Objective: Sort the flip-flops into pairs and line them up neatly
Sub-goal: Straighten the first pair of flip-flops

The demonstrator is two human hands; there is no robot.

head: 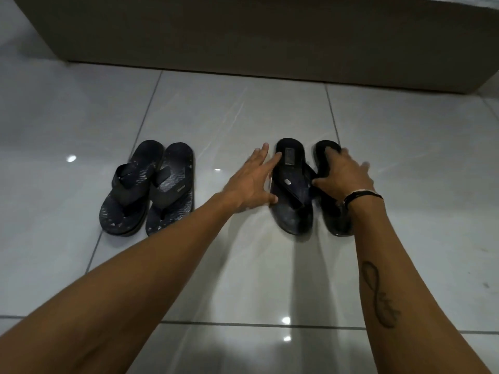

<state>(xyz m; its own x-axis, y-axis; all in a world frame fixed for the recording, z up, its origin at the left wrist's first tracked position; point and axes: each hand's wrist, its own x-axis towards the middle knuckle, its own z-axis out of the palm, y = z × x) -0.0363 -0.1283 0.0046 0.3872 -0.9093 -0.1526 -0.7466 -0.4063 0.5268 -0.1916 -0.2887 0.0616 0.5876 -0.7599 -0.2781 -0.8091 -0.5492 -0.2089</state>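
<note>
We see a dim, cool indoor light from overhead, which the glossy floor tiles (243, 117) throw back as small bright glare spots and pale streaks. Soft shadows spread on the tiles under both forearms, and the brown panel (243, 28) at the top sits in murky shade. The right hand (341, 172) and the black flip-flops (293, 190) near it are smeared by motion blur, and the wide lens bends the tile joints toward the edges.
</note>
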